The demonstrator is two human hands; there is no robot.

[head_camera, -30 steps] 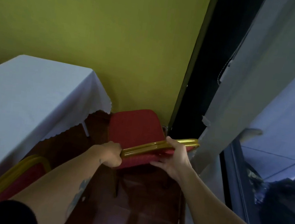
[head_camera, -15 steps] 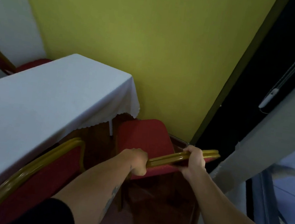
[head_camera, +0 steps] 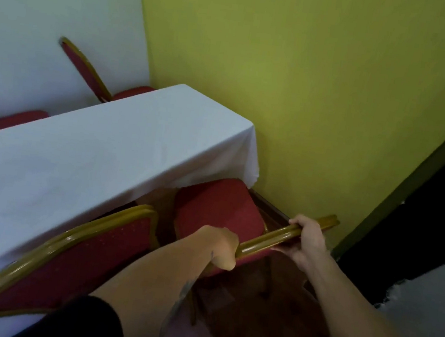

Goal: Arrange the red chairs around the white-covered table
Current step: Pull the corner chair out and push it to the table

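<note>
Green wall point(head_camera: 322, 96), white-covered table point(head_camera: 91, 157), wood floor point(head_camera: 268, 314).

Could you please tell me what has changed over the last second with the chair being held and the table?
The held chair has slid toward the white-covered table; its seat front now sits under the cloth edge, where it stood clear before. The view swung left, revealing two more chairs behind the table. Unchanged: the left hand and right hand keep their grip on the gold top rail.
</note>
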